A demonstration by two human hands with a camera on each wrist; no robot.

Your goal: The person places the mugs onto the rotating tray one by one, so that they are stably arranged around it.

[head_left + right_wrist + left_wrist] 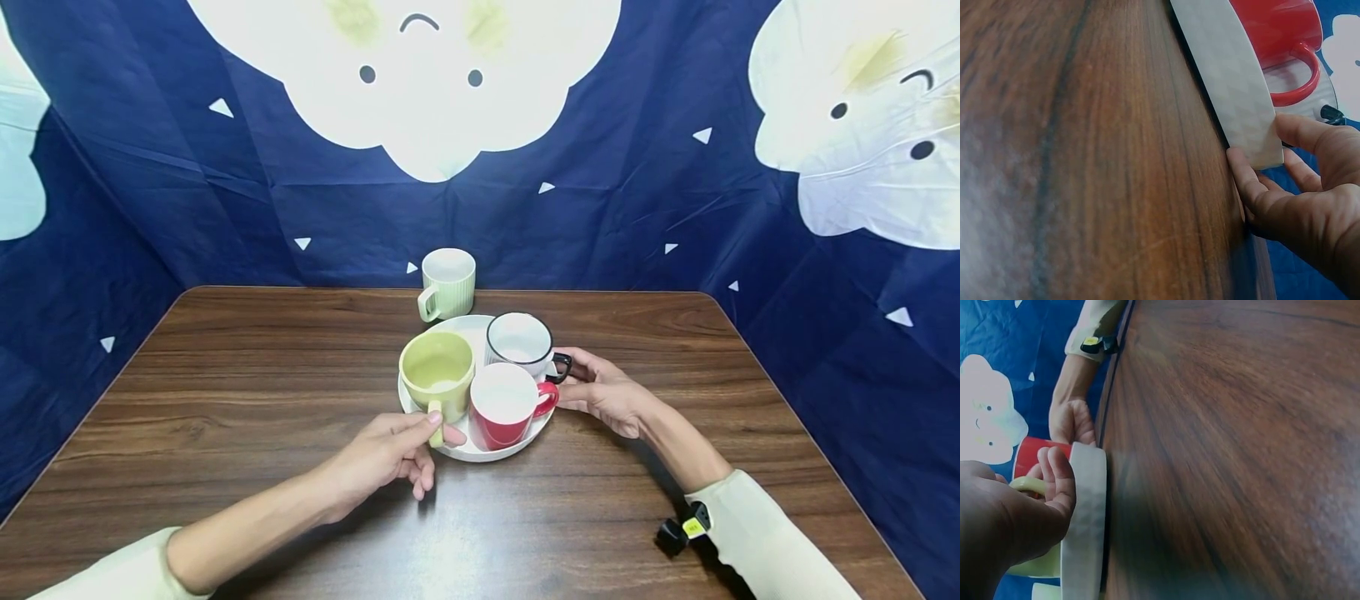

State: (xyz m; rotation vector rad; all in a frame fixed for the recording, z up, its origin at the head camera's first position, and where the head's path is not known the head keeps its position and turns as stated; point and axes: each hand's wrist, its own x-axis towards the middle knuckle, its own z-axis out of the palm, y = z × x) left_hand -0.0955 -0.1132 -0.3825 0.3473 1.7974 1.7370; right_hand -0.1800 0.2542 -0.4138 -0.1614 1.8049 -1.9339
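On a white plate point(480, 454) stand three mugs: a yellow-green mug point(450, 396), a red mug point(501, 425) with a white inside, and a white mug point(517, 337) with a black rim and black handle. My left hand point(390, 450) pinches the yellow-green mug's handle between thumb and fingers, at the plate's near left. At the plate's right edge, my right hand point(603, 393) grips the rim; in the right wrist view its thumb is on the rim and a fingertip is at the plate's lower edge. The red handle point(1307, 81) is close above that hand.
Just behind the plate, a pale green ribbed mug point(450, 287) stands near the far edge of the brown wooden table point(247, 400). A dark blue cloth point(247, 200) with white clouds hangs round the table's back and sides. A small black device point(682, 529) is strapped at the right wrist.
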